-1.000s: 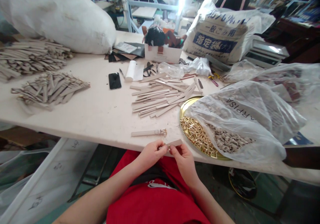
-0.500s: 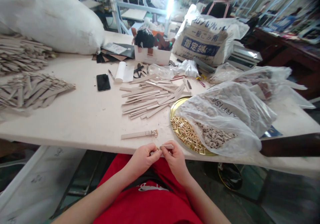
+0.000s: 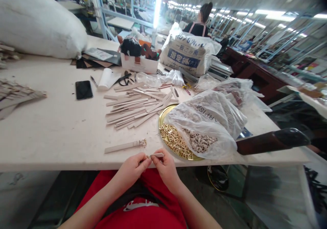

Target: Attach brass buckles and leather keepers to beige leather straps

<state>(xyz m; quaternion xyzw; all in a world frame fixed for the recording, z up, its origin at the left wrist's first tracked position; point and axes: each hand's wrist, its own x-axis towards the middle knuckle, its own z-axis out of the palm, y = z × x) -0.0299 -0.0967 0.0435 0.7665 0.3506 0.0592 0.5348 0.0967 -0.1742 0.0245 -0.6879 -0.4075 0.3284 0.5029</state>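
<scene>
Over the table's front edge, my left hand [image 3: 135, 167] and my right hand [image 3: 165, 169] meet, fingers pinched close together. A pale beige strap [image 3: 158, 154] sticks out from between my right thumb and fingers. At my left fingertips shows a small gold buckle [image 3: 148, 157], mostly hidden by the fingers. Just beyond my hands, a finished-looking strap [image 3: 122, 146] with gold buckles at its right end lies flat. To the right, a round gold tray [image 3: 163, 115] holds many gold buckles [image 3: 173, 138] and small beige loops [image 3: 201, 141], partly under a clear plastic bag [image 3: 212, 108].
Loose beige strips [image 3: 135, 108] lie mid-table, with a phone [image 3: 84, 90] and a paper roll [image 3: 105, 79] to their left. Behind stand a white box [image 3: 139, 65] and a printed sack [image 3: 187, 52]. A dark handle-like bar [image 3: 273, 141] juts over the right edge. Another person [image 3: 198, 28] is far back.
My view has turned to the right, so the table's contents appear shifted left. Both hands keep their pinch on the strap and buckle, with only slight finger movement.
</scene>
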